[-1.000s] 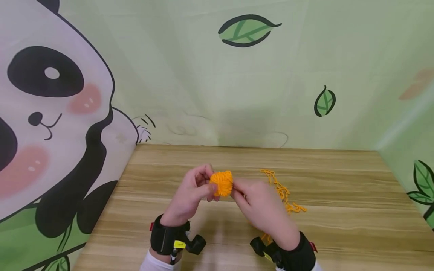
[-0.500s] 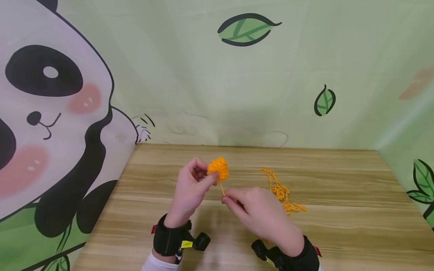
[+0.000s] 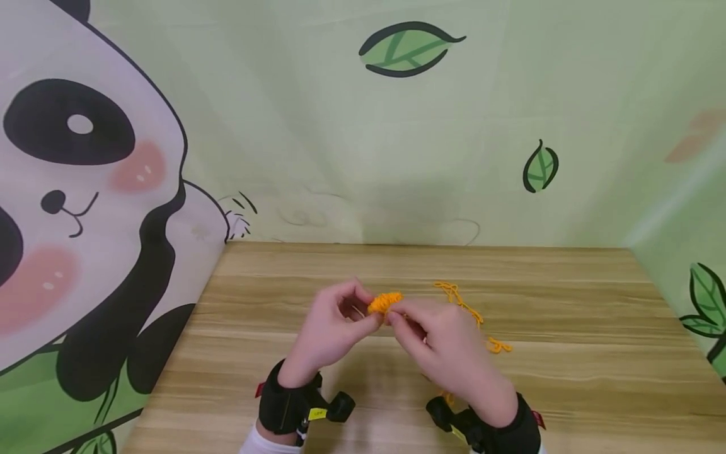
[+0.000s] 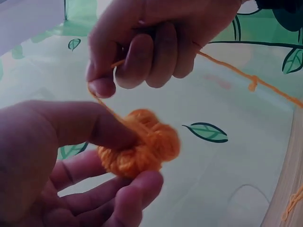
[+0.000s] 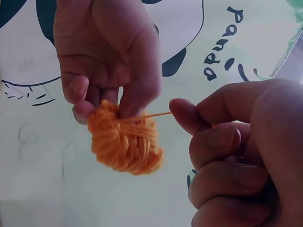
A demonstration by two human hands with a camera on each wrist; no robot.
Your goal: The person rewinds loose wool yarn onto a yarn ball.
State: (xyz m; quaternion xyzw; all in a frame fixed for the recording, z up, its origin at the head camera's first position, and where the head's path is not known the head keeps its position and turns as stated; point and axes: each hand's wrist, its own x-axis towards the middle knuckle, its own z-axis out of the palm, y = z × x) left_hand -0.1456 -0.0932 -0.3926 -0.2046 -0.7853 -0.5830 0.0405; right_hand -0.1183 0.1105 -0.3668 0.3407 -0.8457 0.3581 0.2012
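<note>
A small wound ball of orange yarn (image 3: 385, 302) is held between the thumb and fingers of my left hand (image 3: 334, 321), above the table. In the right wrist view the ball (image 5: 125, 142) shows its strands wrapped in more than one direction. My right hand (image 3: 448, 340) pinches the working strand (image 5: 158, 114) between thumb and forefinger, close beside the ball, its other fingers curled in. The strand runs taut from the ball to the right fingertips. In the left wrist view it comes out behind the right hand as a trailing length (image 4: 227, 66) with a small kink in it.
Loose orange yarn (image 3: 499, 345) lies in a tangle on the wooden table (image 3: 567, 391), partly hidden behind the right hand. A printed cloth backdrop (image 3: 283, 126) with a panda and leaves rises behind the table. Both wrists wear black camera straps (image 3: 289, 397).
The ball has been turned in the left hand, rising and then coming back down. The right hand dropped with the strand, then came up against the ball. Less loose yarn shows beside it.
</note>
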